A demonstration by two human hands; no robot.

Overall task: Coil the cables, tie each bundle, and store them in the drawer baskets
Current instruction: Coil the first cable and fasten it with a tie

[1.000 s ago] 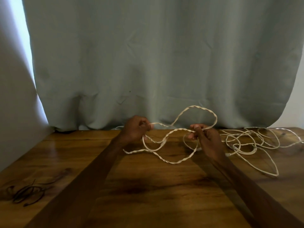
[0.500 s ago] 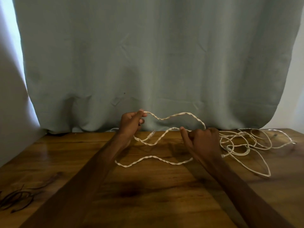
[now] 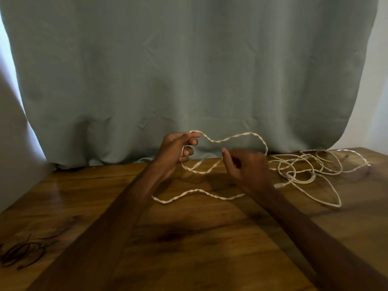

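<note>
— Fingers [image 3: 192, 141] of the left hand [image 3: 174, 150]?
— Curled round a loop of the white cable [image 3: 237, 136], raised just above the far edge of the tabletop [image 3: 189, 238].
— And the right hand [image 3: 247, 166]?
— Back turned to the camera, fingers [image 3: 225, 156] loosely bent beside the same loop; cannot tell whether pinching a strand or merely touching.
— Step in hand?
— Coiling, barely begun by the look: one loop gathered, another strand slack across the middle, most of the length heaped loose toward the far right corner, one connector [image 3: 279, 185] lying just beside the right wrist.
— Next move?
— Probably drawing slack from that heap and laying a matching loop into the left grip; calls for even turns and no snagging in the tangle.
— Anything else waiting?
— Uncoiled at the near left edge, a dark thin cable [image 3: 23, 253].
— Room?
— Glossy brown wood, grey-green curtain [image 3: 189, 70] hanging behind the far edge, pale wall [image 3: 380, 91] at either side. No drawer or basket in sight.
</note>
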